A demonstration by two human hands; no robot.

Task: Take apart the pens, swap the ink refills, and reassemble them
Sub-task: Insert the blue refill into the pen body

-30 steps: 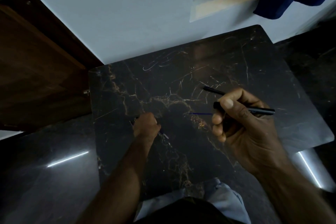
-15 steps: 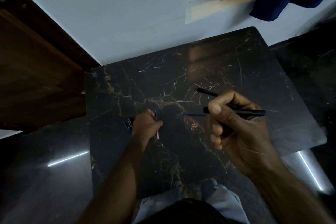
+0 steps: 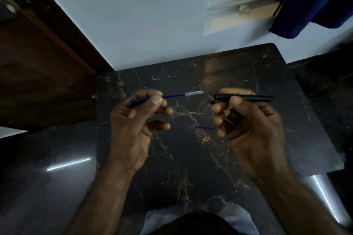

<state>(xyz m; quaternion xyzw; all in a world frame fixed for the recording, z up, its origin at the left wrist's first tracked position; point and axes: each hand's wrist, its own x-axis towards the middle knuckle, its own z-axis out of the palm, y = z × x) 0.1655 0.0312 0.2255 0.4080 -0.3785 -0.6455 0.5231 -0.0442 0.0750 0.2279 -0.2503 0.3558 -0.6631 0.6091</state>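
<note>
Refill is being pinched by left hand and should be lined up squarely with barrel, which is being gripped by right hand, before being slid in.

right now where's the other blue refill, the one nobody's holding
In the head view the loose blue refill lies on the dark marble table, just left of the right hand, partly hidden behind its fingers.

A single wide-angle head view looks steeply down and forward over the dark marbled tabletop, close enough that both forearms fill the lower frame, with the pale wall beyond the tabletop's far edge and floor either side.
</note>
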